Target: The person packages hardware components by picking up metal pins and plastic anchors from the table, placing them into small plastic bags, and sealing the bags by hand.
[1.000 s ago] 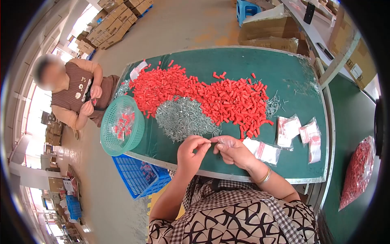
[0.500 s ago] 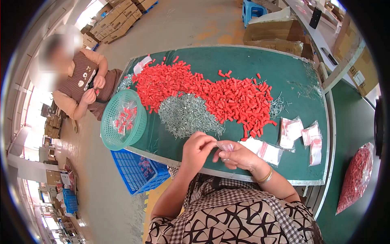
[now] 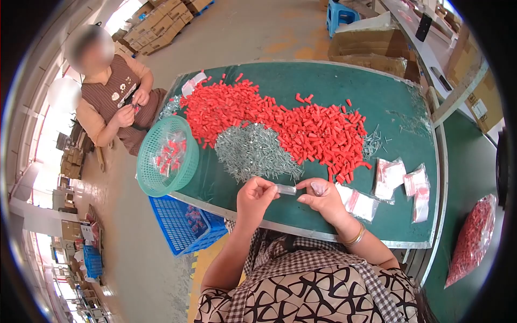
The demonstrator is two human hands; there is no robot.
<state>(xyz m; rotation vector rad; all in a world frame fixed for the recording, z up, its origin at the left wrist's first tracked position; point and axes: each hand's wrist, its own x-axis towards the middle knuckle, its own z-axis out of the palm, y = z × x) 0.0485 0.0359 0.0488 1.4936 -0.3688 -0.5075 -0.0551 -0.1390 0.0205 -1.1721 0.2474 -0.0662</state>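
My left hand (image 3: pixel 255 201) pinches one end of a small clear plastic bag (image 3: pixel 286 189) above the table's front edge. Opposite it, my right hand (image 3: pixel 325 201) has its thumb and forefinger near the bag's other end, with crumpled clear plastic (image 3: pixel 318 188) held against the fingers. Just beyond my hands lies a heap of grey screws (image 3: pixel 253 153). Red plugs (image 3: pixel 318 134) are piled behind and beside the screws. Packs of flat clear bags (image 3: pixel 358 203) rest right of my right hand.
A green basket (image 3: pixel 188 169) holding bagged red pieces stands at the table's left corner, above a blue crate (image 3: pixel 175 229). A co-worker (image 3: pixel 116 99) sits at the left, small items in their hands. A large bag of red pieces (image 3: pixel 471 239) lies at the right.
The small clear bag now stretches out lengthwise between my hands, which have moved slightly apart. The co-worker's head and body have shifted, and the whole view has moved a little.
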